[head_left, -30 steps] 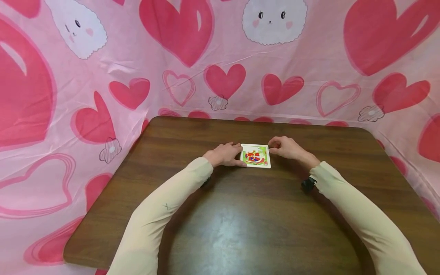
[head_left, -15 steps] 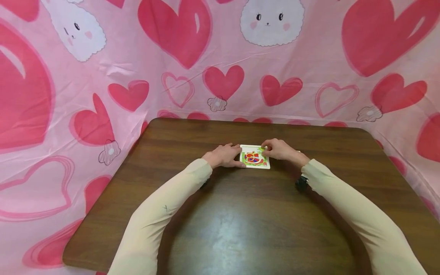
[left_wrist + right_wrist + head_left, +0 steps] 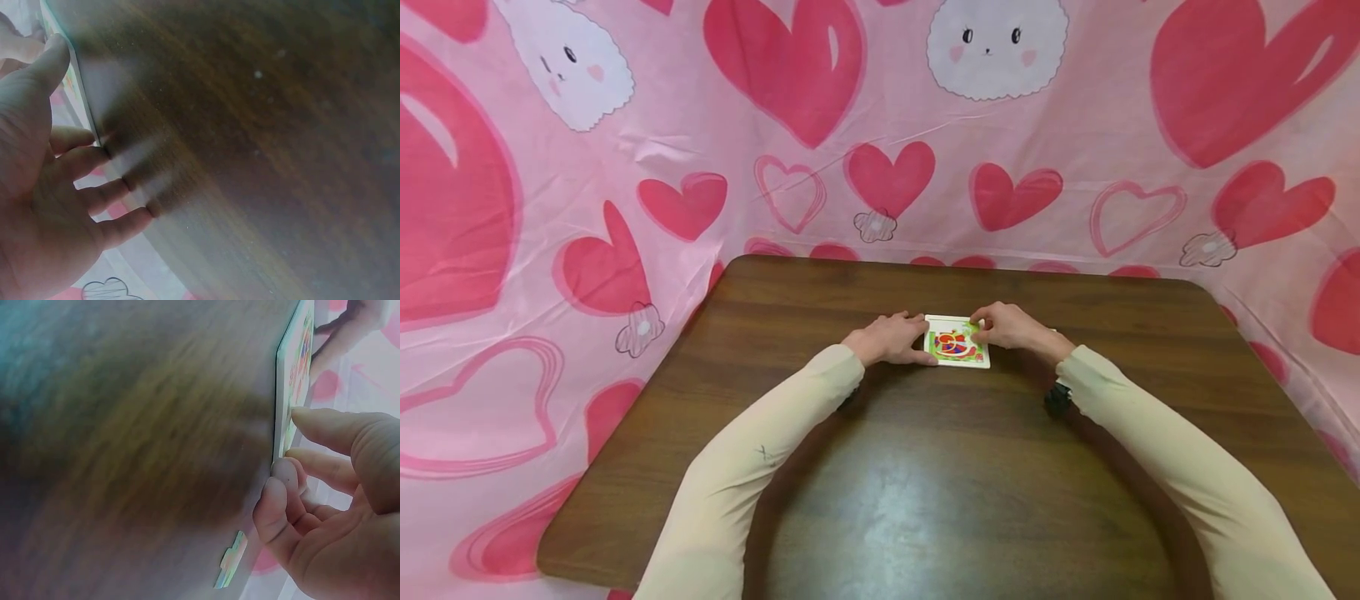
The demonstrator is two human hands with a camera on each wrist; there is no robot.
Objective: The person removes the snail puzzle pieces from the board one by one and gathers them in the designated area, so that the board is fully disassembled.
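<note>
A white-bordered square puzzle board point(image 3: 957, 364) with a colourful picture lies flat on the table. My left hand point(image 3: 891, 337) rests at its left side, fingers spread and thumb on the near left corner; in the left wrist view the left hand's point(image 3: 56, 175) fingertips touch the tabletop by the board's edge. Over the board's far right part, my right hand point(image 3: 1011, 327) pinches a small green piece between thumb and index finger, mostly hidden. In the right wrist view that hand's point(image 3: 337, 500) other fingers are curled beside the board point(image 3: 280, 406).
A loose puzzle piece point(image 3: 231, 559) lies on the table near the right hand; in the head view only a bit shows behind the wrist. The brown wooden table point(image 3: 865, 467) meets a pink heart-patterned cloth point(image 3: 820, 200) at the back and sides.
My right hand has moved left from beside the board's right edge to over its far right part, then stayed there. My left hand has kept its place.
</note>
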